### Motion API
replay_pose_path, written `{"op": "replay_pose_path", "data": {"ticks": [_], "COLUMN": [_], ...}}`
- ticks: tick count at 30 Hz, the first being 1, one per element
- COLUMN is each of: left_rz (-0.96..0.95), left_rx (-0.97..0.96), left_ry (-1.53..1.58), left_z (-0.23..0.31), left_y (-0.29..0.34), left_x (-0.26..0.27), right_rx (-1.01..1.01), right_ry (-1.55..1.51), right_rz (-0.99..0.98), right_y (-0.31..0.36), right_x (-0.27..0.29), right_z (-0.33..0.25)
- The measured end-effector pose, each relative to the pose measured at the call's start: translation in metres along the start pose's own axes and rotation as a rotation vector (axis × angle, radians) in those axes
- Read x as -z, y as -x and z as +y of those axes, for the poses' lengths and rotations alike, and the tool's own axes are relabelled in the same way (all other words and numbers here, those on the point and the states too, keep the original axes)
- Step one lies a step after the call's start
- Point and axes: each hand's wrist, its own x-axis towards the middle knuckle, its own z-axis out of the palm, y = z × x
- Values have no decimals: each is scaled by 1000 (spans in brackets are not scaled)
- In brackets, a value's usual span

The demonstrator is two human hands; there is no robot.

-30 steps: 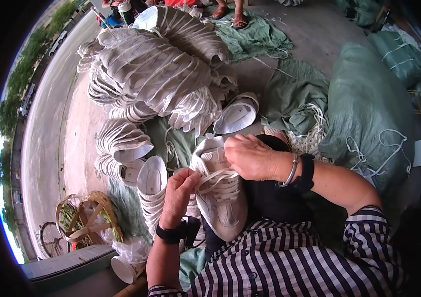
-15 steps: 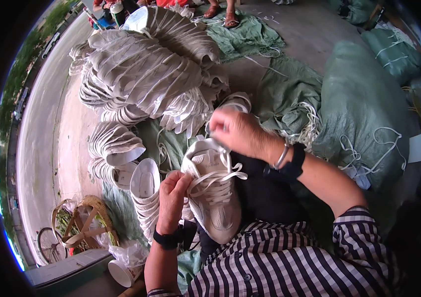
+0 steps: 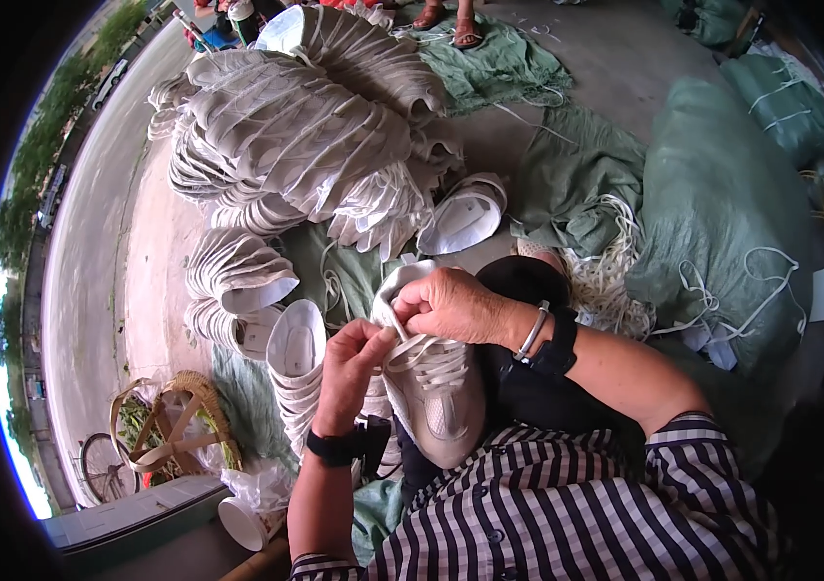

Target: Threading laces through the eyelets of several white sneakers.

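Note:
A white sneaker [image 3: 444, 421] rests on my lap, its toe pointing toward me. White laces [image 3: 423, 360] cross its tongue. At the shoe's left side, my left hand [image 3: 346, 373] pinches the collar edge between thumb and fingertips. My right hand [image 3: 465, 305] is over the shoe's opening, its fingers bent inward and closed close to my left fingertips. What the right fingers grip is hidden. Left of the shoe is a nested stack of white shoe uppers [image 3: 295, 339].
A large heap of nested shoe uppers [image 3: 295, 136] lies ahead, with a single upper [image 3: 465, 215] beside it. Right are loose laces [image 3: 610, 281] and a bulging green sack [image 3: 722, 194]. A woven basket [image 3: 203, 407] and white cup [image 3: 242, 523] are lower left. Another person's feet [image 3: 467, 32] show beyond.
My right hand has come down from above the heel to the shoe's opening, beside my left fingertips. The view has shifted slightly, uncovering the upper beside the heap.

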Motion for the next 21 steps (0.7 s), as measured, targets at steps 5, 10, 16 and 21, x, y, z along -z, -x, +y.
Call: {"op": "replay_pose_path", "data": {"ticks": [5,10,16,21], "left_rz": [-2,69,184,120], "left_rx": [49,133,23,4], "left_ry": [-96,84,139,-222], "left_z": [-1,5,6,11], "left_y": [0,9,16,8], "left_x": [-2,-3,-13,-13], "right_rx": [113,-90,-307,-13], "right_ry": [82,-100,6,429], "right_rz": [59,353,309,192], "right_y": [1,6,37,56], "right_x": [8,60,62,37], "right_z": [2,35,48,15]}}
